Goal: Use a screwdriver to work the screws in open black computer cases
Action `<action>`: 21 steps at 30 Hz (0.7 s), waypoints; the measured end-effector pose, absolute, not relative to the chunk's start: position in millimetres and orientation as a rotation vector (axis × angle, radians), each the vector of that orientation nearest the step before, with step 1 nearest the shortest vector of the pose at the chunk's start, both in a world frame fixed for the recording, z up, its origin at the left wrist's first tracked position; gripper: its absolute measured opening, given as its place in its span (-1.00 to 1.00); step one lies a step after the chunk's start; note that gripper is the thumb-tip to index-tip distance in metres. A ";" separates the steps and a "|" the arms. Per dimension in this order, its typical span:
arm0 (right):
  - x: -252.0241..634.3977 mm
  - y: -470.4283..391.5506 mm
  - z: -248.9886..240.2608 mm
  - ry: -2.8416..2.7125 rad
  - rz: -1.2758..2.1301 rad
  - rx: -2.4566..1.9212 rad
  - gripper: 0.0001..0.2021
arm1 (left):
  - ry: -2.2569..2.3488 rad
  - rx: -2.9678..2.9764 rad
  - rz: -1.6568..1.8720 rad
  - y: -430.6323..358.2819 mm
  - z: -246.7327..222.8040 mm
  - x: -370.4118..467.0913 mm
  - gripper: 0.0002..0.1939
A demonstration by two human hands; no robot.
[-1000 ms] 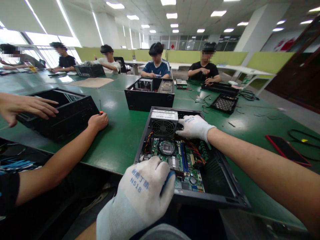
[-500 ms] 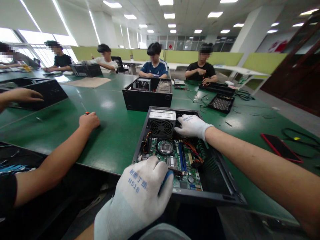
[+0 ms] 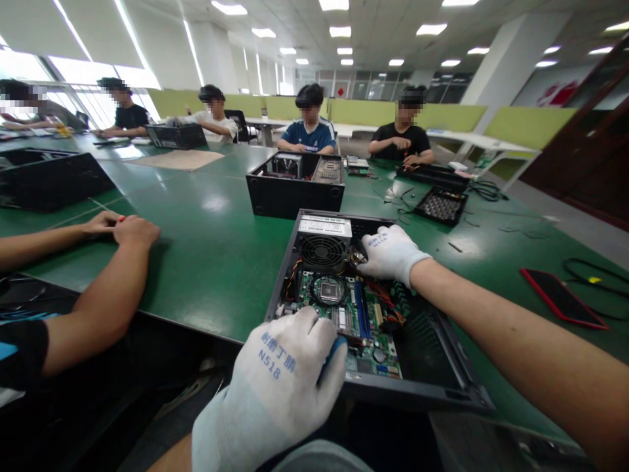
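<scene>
An open desktop computer case lies in front of me with its insides facing up. Its motherboard shows a bare processor socket and blue memory slots. At the far left inside sits the power supply with its black fan. My left hand, in a white glove with blue print, is closed over the case's near left edge; its fingertips are hidden. Beside the power supply, my gloved right hand reaches in with bent fingers closed at a bundle of cables, partly covered by the hand.
Another open case stands just beyond mine. A red-edged phone and a black cable lie at right. A co-worker's hands hold a screwdriver at left. Further off are a drive tray, loose cables and several seated people.
My right hand has turned and drawn slightly back, and cables now show at its fingertips. My left hand stays on the case edge. The co-worker's hands at left have come together.
</scene>
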State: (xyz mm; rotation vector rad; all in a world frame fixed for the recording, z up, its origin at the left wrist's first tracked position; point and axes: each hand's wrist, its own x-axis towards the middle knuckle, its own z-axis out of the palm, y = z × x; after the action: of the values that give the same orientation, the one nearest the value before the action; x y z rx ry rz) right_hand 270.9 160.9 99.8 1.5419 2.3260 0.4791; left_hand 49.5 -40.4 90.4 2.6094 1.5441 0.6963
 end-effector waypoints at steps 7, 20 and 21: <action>268.7 156.9 101.7 2.362 0.544 1.527 -0.53 | 1.540 2.590 0.687 -40.2 89.2 50.3 -0.84; 263.1 162.1 103.6 2.279 0.469 1.508 -0.53 | 1.550 2.603 0.713 -39.9 87.6 50.2 -0.84; 263.4 162.2 103.4 2.277 0.468 1.509 -0.53 | 1.552 2.606 0.715 -39.9 87.5 50.1 -0.83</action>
State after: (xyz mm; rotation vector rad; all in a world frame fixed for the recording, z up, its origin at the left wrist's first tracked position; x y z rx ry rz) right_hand 263.4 162.2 103.4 1.5089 2.2766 0.4680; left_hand 50.1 -39.9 87.5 2.6059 1.5516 0.7145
